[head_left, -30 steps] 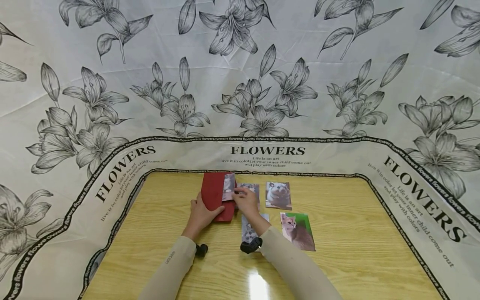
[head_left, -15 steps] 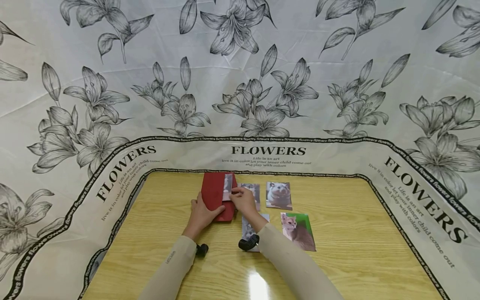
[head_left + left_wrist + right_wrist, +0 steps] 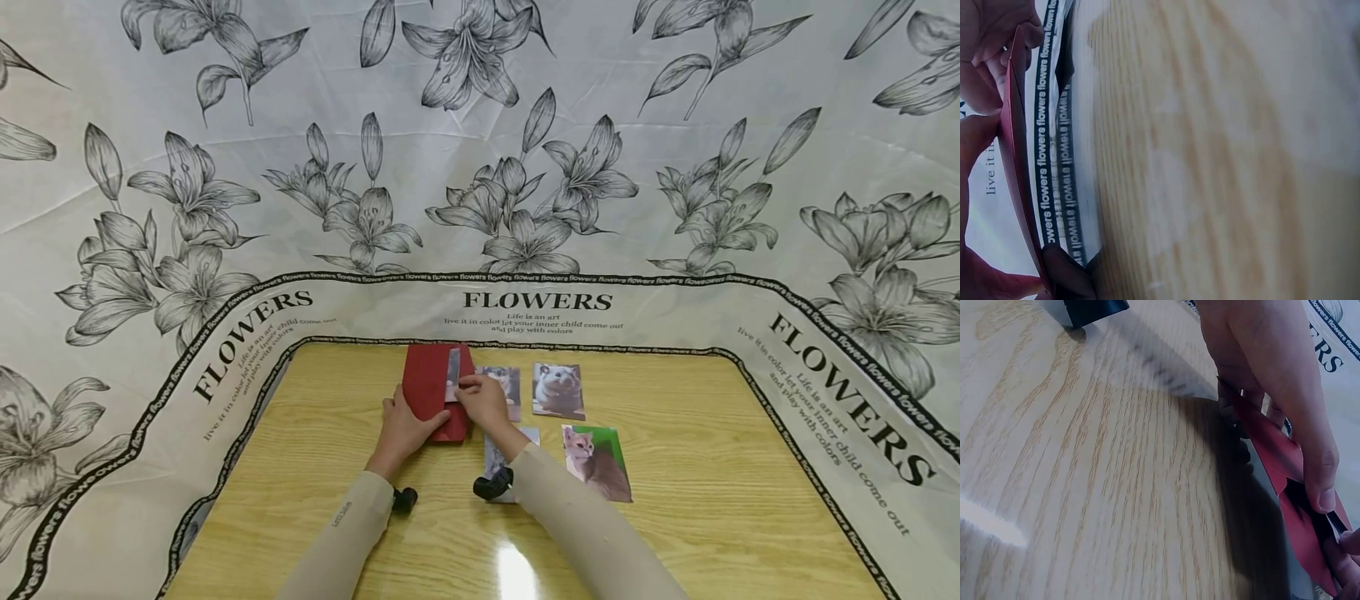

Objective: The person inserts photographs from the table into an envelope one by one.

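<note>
1. I see left hand (image 3: 402, 427) gripping red paper envelope (image 3: 426, 373) over wooden bench (image 3: 690, 442).
2. Right hand (image 3: 484, 402) pinches grey rectangular photo (image 3: 453, 368), partly inside.
3. Inserting, I judge; next calls for pushing straight.

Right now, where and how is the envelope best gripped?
Probably by the left side of the envelope, coming from the left, thumb across the front and fingers behind, as the left hand does. It is thin and flat, so a light pinch should suit, and the photo and right hand take up its right side.
</note>
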Demonstrator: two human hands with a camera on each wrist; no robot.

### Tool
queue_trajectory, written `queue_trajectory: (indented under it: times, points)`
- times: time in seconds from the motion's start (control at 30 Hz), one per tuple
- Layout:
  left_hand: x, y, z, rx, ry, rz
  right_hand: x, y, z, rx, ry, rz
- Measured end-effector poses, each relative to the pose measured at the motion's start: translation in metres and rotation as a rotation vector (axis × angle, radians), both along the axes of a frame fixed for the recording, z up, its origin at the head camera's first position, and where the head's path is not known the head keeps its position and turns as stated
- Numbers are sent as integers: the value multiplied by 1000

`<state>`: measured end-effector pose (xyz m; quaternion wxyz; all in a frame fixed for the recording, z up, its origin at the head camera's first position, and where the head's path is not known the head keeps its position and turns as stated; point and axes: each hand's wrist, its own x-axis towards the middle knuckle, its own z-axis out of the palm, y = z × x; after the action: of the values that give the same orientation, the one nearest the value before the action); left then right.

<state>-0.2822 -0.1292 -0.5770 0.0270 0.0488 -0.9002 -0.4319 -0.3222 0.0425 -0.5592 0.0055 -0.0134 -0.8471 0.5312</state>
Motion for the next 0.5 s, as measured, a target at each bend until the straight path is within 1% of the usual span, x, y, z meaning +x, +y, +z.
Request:
queue_trajectory:
  times: [0.27, 0.5]
  points:
    - [-1, 0, -2, -13, -2, 0, -2, -8, 1, 129, 1, -15]
    - [-2, 0, -2, -15, 3, -4, -4, -14, 2, 191, 15, -44]
